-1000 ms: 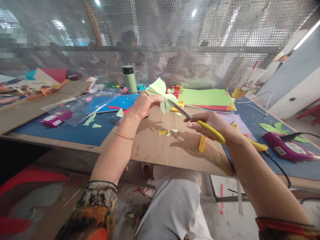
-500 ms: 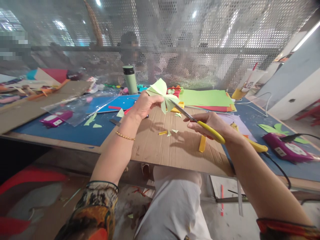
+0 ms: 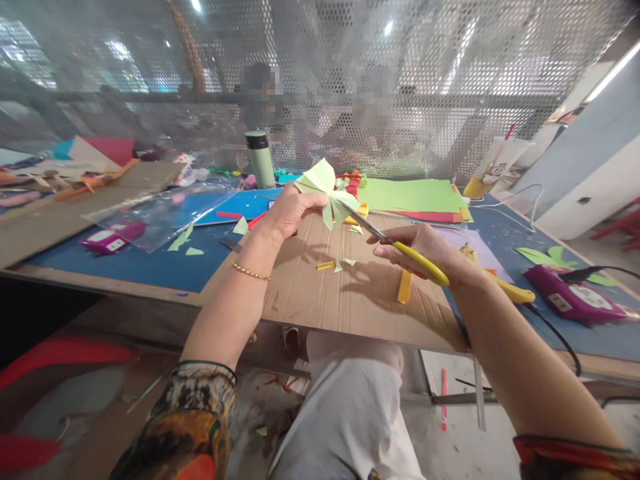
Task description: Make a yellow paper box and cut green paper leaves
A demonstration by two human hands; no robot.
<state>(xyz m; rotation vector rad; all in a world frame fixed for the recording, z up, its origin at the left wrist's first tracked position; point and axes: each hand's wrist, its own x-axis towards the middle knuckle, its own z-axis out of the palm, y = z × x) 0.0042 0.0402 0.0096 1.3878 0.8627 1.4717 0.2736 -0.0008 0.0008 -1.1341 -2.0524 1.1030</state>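
Between the thumb and fingers of my left hand [image 3: 295, 210] is a pale green paper flower [image 3: 320, 179], held up above the cardboard [image 3: 300, 297]. Its petals fan out on both sides of my thumb. My right hand [image 3: 425, 250] is closed around the yellow handles of a pair of scissors [image 3: 367, 227]. The blades point up and left, and their tips touch the flower's lower right petals; whether paper lies between the blades I cannot tell. Small green paper scraps [image 3: 349, 262] and a yellow strip [image 3: 405, 287] lie on the cardboard below.
Green paper sheets [image 3: 410, 195] lie behind my hands. A green bottle [image 3: 260, 160] stands at the back, a drink cup [image 3: 493, 167] at the back right. Purple power strips [image 3: 575, 293], [image 3: 113, 238] flank the cardboard. A yellow glue gun [image 3: 510, 288] lies beside my right wrist.
Almost nothing differs. The paper flower has shifted very slightly, while both hands and the scissors keep nearly the same place.
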